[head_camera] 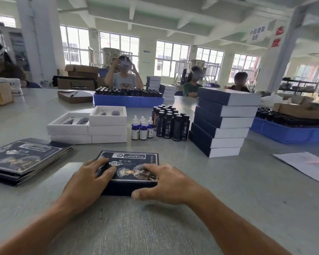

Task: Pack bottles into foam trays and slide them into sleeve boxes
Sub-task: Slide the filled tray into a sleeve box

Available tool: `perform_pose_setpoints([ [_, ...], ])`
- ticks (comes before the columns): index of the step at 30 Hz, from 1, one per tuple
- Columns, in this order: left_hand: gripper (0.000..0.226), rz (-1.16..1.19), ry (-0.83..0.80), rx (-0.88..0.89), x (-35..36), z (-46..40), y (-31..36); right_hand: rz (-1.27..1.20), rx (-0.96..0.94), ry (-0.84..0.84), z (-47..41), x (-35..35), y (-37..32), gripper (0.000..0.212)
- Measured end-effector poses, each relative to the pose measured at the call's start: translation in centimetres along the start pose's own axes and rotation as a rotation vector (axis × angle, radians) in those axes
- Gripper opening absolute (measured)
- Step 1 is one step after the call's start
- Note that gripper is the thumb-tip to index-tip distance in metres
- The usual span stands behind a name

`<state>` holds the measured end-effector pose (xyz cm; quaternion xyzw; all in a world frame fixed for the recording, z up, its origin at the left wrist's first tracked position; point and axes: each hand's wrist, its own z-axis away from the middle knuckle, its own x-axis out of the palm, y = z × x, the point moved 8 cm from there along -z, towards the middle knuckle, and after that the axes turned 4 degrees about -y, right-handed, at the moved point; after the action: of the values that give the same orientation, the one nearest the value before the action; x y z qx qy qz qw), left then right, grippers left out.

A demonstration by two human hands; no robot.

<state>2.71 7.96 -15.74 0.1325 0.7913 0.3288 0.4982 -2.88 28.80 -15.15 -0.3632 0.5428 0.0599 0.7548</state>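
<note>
A dark printed sleeve box [130, 170] lies flat on the grey bench [228, 190], straight in front of the person. The left hand [89, 181] rests on the box's near-left corner with its fingers spread and laid on the lid. The right hand [166, 183] covers the near-right corner, fingers splayed across the top and the thumb against the front edge; motion blur makes it hard to say whether it presses or grips, but the fingers look mostly straight.

To the left, a pile of flat printed sleeves [24, 159] sits near the bench edge. Behind the box, white foam trays [92, 126] stand in 2 short stacks touching each other, the top trays showing grey bottle-shaped cutouts. Just right of them stand about 4 small blue dropper bottles [142, 128] with white caps, and beside those a cluster of tall dark bottles [170, 124] with black caps. Further right rises a stack of 6 navy boxes [223, 122] with white sides. A blue crate [127, 101] filled with dark bottles sits further back, and another blue crate [291, 131] is at the right. Several people sit across the bench.
</note>
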Motion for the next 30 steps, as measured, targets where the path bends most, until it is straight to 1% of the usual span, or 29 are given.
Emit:
perform_pose_setpoints([
  [1, 0.049, -0.005, -0.011, 0.016, 0.2, 0.0, 0.3, 0.077, 0.025, -0.023, 0.3, 0.3, 0.2, 0.095],
  [2, 0.048, -0.007, -0.023, 0.035, 0.4, -0.1, 0.5, 0.154, 0.04, -0.013, 0.5, 0.3, 0.2, 0.096],
  [5, 0.048, 0.008, -0.088, 0.087, 1.3, -0.6, 1.7, 0.334, 0.056, 0.128, 1.7, -0.9, -0.1, 0.08],
  [8, 0.047, 0.062, -0.211, 0.136, 3.7, -1.3, 4.0, 0.398, 0.108, 0.205, 4.0, -1.7, 1.2, 0.075],
  [11, 0.054, 0.184, -0.334, 0.186, 7.4, -0.8, 7.9, 0.443, 0.237, 0.304, 7.9, -3.1, 3.9, 0.078],
  [14, 0.067, 0.315, -0.344, 0.223, 10.0, 0.5, 11.6, 0.476, 0.384, 0.387, 11.8, -4.8, 6.7, 0.076],
  [15, 0.069, 0.31, -0.337, 0.235, 10.5, 0.9, 12.3, 0.491, 0.44, 0.4, 12.8, -5.3, 7.8, 0.074],
  [18, 0.07, 0.151, -0.341, 0.323, 11.4, 1.9, 12.9, 0.53, 0.616, 0.435, 15.5, -7.4, 11.5, 0.07],
  [21, 0.067, 0.095, -0.299, 0.313, 11.1, 1.6, 11.9, 0.534, 0.741, 0.485, 16.5, -9.4, 14.6, 0.069],
  [24, 0.06, 0.029, -0.282, 0.287, 11.3, 1.3, 11.7, 0.514, 0.793, 0.511, 15.3, -11.1, 16.6, 0.066],
  [27, 0.056, -0.109, -0.24, 0.308, 11.1, 1.2, 11.6, 0.486, 0.807, 0.522, 13.7, -12.1, 17.4, 0.062],
  [28, 0.056, -0.134, -0.243, 0.312, 10.9, 1.0, 11.4, 0.481, 0.806, 0.528, 13.3, -12.2, 17.6, 0.061],
  [30, 0.056, -0.138, -0.308, 0.329, 11.2, 0.9, 11.3, 0.492, 0.801, 0.541, 12.8, -12.3, 17.7, 0.06],
])
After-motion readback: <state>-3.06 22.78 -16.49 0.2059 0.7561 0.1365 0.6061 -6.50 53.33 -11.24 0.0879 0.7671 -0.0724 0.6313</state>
